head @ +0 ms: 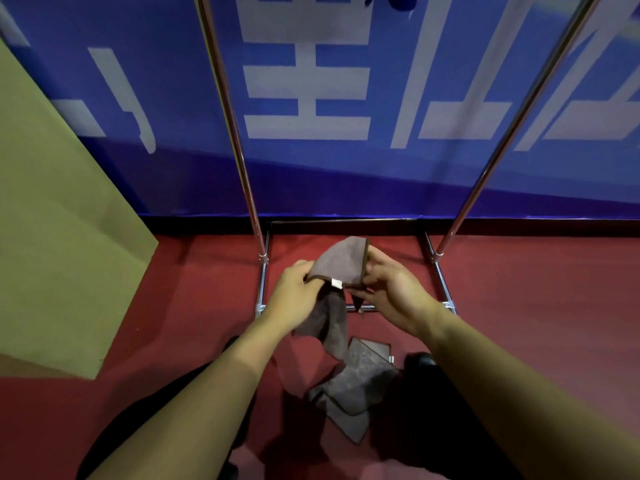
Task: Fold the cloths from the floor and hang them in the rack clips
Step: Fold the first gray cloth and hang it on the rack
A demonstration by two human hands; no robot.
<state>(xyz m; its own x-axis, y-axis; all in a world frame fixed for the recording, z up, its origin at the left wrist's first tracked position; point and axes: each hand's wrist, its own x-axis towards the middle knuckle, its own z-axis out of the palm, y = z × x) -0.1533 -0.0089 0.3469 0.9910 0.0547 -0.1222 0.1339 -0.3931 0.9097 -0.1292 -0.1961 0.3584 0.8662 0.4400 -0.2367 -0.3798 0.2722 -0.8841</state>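
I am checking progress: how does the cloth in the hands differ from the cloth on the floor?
The held cloth is lifted, gripped by the left hand and right hand; the floor cloth lies untouched on the red carpet. The held cloth hangs partly down; the floor cloth lies crumpled. Both look brown with darker edging.

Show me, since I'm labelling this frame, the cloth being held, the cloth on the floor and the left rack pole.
held cloth (337, 263): head view, upper folded panel.
floor cloth (360, 382): head view, middle of the pile.
left rack pole (230, 116): head view, mid shaft.
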